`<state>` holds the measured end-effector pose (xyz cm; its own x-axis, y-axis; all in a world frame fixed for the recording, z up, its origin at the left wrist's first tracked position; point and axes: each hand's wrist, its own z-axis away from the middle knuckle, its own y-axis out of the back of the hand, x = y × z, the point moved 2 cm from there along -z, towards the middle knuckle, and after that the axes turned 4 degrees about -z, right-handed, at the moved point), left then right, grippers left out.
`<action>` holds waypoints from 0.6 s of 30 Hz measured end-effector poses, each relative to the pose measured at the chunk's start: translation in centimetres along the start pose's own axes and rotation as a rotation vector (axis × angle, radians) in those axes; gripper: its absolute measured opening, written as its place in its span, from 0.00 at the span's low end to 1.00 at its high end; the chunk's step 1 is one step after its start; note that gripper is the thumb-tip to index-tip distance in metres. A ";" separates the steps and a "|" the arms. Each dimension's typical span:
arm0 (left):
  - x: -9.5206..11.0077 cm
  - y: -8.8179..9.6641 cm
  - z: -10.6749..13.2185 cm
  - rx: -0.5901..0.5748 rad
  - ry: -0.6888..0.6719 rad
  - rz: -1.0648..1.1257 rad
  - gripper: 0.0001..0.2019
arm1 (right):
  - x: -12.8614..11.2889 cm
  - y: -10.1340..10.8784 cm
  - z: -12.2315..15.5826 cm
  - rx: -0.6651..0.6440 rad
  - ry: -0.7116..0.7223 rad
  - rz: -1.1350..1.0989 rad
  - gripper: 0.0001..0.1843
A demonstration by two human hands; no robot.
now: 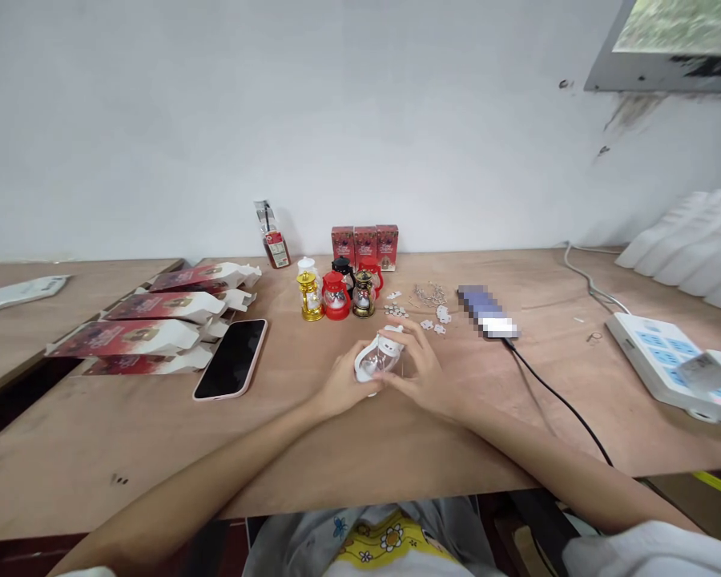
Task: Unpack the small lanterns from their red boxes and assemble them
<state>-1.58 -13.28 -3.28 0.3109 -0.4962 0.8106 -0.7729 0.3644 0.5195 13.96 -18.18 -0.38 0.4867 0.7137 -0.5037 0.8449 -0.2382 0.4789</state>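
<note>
Wall: a plain white wall stands well beyond the grip, behind the whole bench.
Bench: the bare plywood bench lies under the grip and runs out to both sides.
Cartons: red-and-white flat cartons are fanned out well to the left of the grip.
Power strip: a white power strip sits far right of the grip.
Phone: a dark-screened phone lies left of the grip, between it and the cartons.
Cable: a black cable runs past the right of the grip to the near edge.
Finished lanterns: gold, red and black finished lanterns stand just beyond the grip, with red boxes behind them.
Small parts: white small parts are scattered beyond-right, near the fingertips.
Grip: the left hand and right hand are closed around the white lantern. It is tipped on its side between them, and fingers hide part of it.
</note>
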 end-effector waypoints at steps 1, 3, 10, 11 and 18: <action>0.0 0.1 0.0 0.043 0.029 0.006 0.22 | 0.1 0.1 0.1 0.040 0.008 0.025 0.21; 0.0 0.5 0.0 0.122 0.077 0.034 0.21 | 0.1 0.1 0.3 0.089 0.055 0.097 0.12; -0.4 1.3 -0.2 0.250 0.182 0.252 0.29 | -0.4 0.4 0.8 0.128 0.123 0.209 0.05; -0.5 1.4 -0.2 0.268 0.196 0.254 0.29 | -0.3 0.7 0.8 0.171 0.109 0.192 0.05; 0.0 2.1 0.1 0.174 0.118 0.184 0.25 | 2.8 3.4 -0.3 0.427 -0.250 0.019 0.11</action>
<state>-3.22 -12.62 -2.24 0.2113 -0.3353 0.9181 -0.9026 0.2934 0.3149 18.11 -16.78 0.02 0.4976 0.5392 -0.6795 0.8252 -0.5356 0.1792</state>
